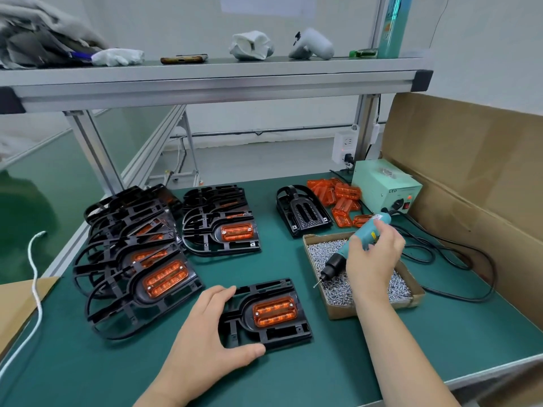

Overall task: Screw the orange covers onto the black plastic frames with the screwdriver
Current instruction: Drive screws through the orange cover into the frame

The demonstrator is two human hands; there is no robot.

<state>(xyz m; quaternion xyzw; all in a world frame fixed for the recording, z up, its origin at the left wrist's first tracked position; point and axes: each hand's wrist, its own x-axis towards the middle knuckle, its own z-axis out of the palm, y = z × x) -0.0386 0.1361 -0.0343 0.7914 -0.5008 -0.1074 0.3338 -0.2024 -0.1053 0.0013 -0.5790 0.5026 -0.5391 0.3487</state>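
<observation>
Grips the left end of the nearest black plastic frame (pixel 282 334) between thumb and fingers of the left hand (pixel 217 327), lying flat on the green tabletop (pixel 293 377) with an orange cover (pixel 273 310) seated in it. Holds the teal electric screwdriver (pixel 338 259) in the right hand (pixel 373 259), fingers wrapped round its body, bit tilted down and left over the cardboard tray (pixel 333 308) of screws (pixel 323 251).
</observation>
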